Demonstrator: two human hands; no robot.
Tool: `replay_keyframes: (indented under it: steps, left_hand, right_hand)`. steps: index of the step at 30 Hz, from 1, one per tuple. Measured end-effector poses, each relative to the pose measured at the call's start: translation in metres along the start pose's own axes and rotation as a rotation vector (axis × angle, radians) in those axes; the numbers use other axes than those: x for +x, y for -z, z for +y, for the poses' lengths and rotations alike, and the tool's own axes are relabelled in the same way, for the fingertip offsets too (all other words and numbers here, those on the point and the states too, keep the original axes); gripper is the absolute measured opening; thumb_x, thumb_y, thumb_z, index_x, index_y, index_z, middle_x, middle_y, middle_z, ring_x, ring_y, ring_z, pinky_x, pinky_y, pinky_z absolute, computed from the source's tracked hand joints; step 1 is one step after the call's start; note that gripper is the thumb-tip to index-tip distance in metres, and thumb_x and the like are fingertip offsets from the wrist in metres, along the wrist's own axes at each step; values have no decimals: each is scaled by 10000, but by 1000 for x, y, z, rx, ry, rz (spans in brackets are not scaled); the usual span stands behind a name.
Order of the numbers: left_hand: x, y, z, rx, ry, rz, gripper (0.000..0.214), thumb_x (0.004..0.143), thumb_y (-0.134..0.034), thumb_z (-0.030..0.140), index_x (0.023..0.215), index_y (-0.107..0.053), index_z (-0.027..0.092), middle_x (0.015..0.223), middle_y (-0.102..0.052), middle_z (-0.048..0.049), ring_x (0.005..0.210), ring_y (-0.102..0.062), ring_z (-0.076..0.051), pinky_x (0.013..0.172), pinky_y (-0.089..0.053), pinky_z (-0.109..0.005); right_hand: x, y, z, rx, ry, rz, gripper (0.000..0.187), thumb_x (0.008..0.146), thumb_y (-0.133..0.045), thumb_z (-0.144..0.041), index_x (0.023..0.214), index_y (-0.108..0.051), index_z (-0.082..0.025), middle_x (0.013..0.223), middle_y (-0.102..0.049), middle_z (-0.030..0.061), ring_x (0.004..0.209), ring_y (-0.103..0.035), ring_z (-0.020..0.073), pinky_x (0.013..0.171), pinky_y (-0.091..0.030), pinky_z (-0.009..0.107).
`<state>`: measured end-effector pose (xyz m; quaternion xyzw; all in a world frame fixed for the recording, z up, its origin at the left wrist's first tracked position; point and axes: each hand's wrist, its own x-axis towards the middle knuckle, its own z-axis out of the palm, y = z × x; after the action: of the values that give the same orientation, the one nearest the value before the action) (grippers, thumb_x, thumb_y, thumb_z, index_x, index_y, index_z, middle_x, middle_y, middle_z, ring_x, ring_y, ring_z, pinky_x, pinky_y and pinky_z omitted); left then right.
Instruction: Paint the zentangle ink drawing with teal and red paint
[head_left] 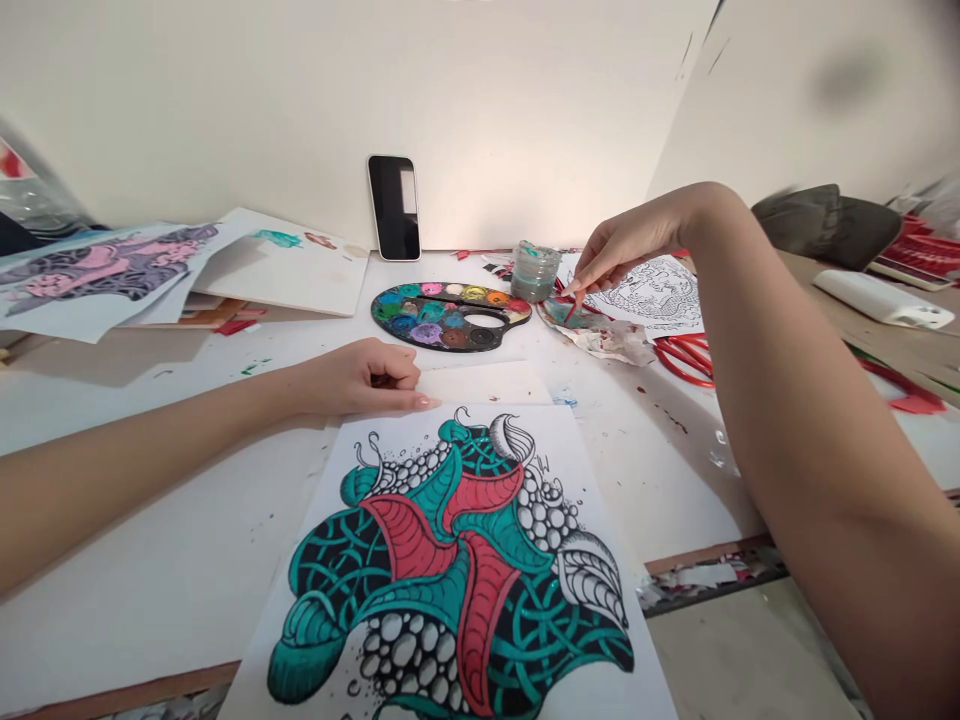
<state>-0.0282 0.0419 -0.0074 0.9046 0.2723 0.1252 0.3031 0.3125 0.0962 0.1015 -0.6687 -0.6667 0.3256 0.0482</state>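
Note:
A drawing sheet (pixel 555 440) with a swirling pattern in teal, red and black lies in front of me, parts of it uncoloured. My left hand (pixel 375 378) rests at its top edge, fingers curled in a loose fist, the thumb side touching the paper. Farther off on the right, my right hand (pixel 611 262) pinches a thin red paintbrush (pixel 572 312). Its lower end meets a paint-stained cloth or paper (pixel 611 340). Left of that hand stand a jar of murky water (pixel 535 272) and a black palette (pixel 442 341) with several colours.
A phone (pixel 395 208) leans against the wall. Painted sheets (pixel 112 265) and a stained white board (pixel 289 275) lie at left. Beyond my right hand are a line drawing (pixel 660 290), red tubing (pixel 684 360), a dark cap (pixel 829 225) and a white device (pixel 881 298).

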Motion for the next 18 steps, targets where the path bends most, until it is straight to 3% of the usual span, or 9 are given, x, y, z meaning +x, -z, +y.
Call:
replay_keyframes:
  steps: [3, 6, 11, 15, 18]
  left_hand:
    - [0, 0, 1, -8, 22, 6, 478, 913, -661, 354, 573, -368, 191, 552, -325, 46, 613, -341, -118, 581, -292, -271]
    - [0, 0, 2, -21, 35, 3, 475, 910, -665, 345, 569, -371, 193, 551, -321, 45, 616, -342, -123, 582, -286, -278]
    - [0, 0, 4, -32, 25, -2, 479, 914, -663, 343, 568, -368, 193, 560, -326, 42, 625, -342, -126, 584, -282, -281]
    - [1, 0, 5, -28, 28, -1, 476, 910, -664, 333, 566, -365, 193, 553, -318, 45, 612, -339, -121, 579, -277, -283]
    - [1, 0, 5, -23, 30, -1, 483, 911, -666, 341, 564, -364, 194, 553, -318, 46, 611, -338, -121, 576, -277, -281]
  right_hand:
    - [-2, -3, -4, -78, 43, -2, 384, 863, -530, -176, 569, -636, 47, 479, -571, -44, 410, -471, -52, 476, -311, 135]
    - [-6, 3, -5, -28, 117, 51, 357, 888, -531, -204, 778, -706, 87, 500, -583, -53, 451, -496, -51, 514, -329, 150]
    - [-11, 10, -15, 89, 361, -22, 285, 875, -593, -101, 1099, -748, -19, 653, -687, -79, 566, -554, -60, 554, -365, 118]
    - [5, -18, -40, 123, 516, -16, 299, 998, -545, -249, 1053, -778, -71, 814, -757, -30, 637, -583, -29, 636, -455, 129]
    - [25, -57, -59, 102, 676, 116, 324, 1043, -548, -266, 884, -779, -104, 785, -755, 8, 662, -613, 33, 619, -476, 160]
